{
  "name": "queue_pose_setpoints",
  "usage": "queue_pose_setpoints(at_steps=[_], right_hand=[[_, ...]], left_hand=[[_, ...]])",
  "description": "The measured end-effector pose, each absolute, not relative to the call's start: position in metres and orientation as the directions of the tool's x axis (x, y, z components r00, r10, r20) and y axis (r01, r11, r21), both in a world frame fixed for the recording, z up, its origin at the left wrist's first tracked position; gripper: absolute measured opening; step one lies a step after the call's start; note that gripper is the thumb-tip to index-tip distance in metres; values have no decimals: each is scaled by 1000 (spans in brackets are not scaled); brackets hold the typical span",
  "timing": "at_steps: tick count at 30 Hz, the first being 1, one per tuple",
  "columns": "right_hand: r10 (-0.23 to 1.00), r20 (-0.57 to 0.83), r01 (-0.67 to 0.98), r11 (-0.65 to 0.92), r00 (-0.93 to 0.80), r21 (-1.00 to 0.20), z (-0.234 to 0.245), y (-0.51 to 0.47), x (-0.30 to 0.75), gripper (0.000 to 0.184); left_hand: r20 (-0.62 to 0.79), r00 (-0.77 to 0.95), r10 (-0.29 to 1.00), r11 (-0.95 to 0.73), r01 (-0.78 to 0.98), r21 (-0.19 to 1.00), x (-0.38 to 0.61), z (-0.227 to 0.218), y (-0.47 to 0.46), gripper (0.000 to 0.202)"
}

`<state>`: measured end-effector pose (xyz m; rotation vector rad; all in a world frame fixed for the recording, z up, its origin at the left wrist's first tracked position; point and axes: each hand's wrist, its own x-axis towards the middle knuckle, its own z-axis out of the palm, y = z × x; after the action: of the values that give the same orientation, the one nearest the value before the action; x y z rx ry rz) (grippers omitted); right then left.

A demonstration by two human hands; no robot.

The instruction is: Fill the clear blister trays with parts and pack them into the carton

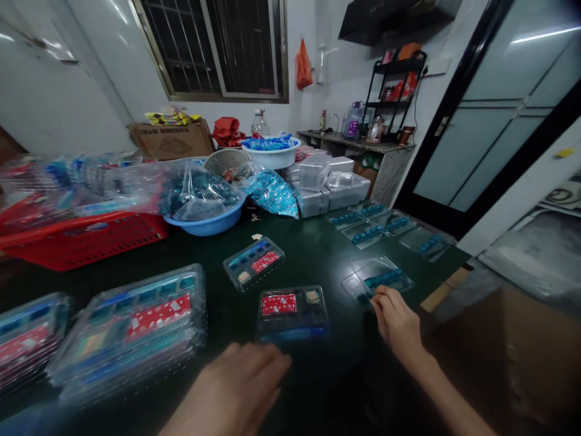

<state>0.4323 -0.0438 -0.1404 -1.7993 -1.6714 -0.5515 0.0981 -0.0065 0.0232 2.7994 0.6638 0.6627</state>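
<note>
My right hand (398, 321) is at the near edge of a clear plastic tray (379, 272) with teal pieces in it. Its fingers are pinched together, and what lies between the fingertips is hidden. Low in the middle is my left hand (242, 378), smeared by motion, its fingers hard to make out. Just beyond it lies a compartment tray (293, 315) with a red patterned piece, a small beige block and a blue strip along its near side. A similar filled tray (254, 261) lies farther back.
Stacks of filled trays (136, 327) stand at left, near a red basket (86, 242) of bagged goods. Behind are a blue basin (206, 224), a white basin (271, 157) and stacked clear boxes (336, 188). More trays with teal pieces (370, 224) lie at the table's far right.
</note>
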Motion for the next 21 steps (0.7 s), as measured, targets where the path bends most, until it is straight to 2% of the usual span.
queue_pose_setpoints(at_steps=[5,7,10,13,15,18,21], right_hand=[[633,769,981,78,90,-179,-98,-57,414,7],[610,786,948,179,103,-263,-72,-61,399,7],[632,760,802,370,154,-470,-33,-62,369,6],[720,649,489,485,248,-725,-10,-58,342,5],[789,539,195,502,296,-842,-7,-53,327,10],[887,365,-231,432,283,-872,-21,-46,312,14],[942,219,-428,313,255,-848,-44,-43,304,15]], left_hand=[[280,764,582,-795,460,396,122,5,2,43],[272,723,635,-741,471,479,129,2,10,49],[358,608,708,-670,421,611,141,2,21,57],[370,425,826,-526,346,776,147,-1,30,60],[284,301,910,-369,276,887,147,-6,34,62],[92,221,971,-119,115,986,141,-15,39,66],[13,176,984,-19,33,999,137,-26,46,59]])
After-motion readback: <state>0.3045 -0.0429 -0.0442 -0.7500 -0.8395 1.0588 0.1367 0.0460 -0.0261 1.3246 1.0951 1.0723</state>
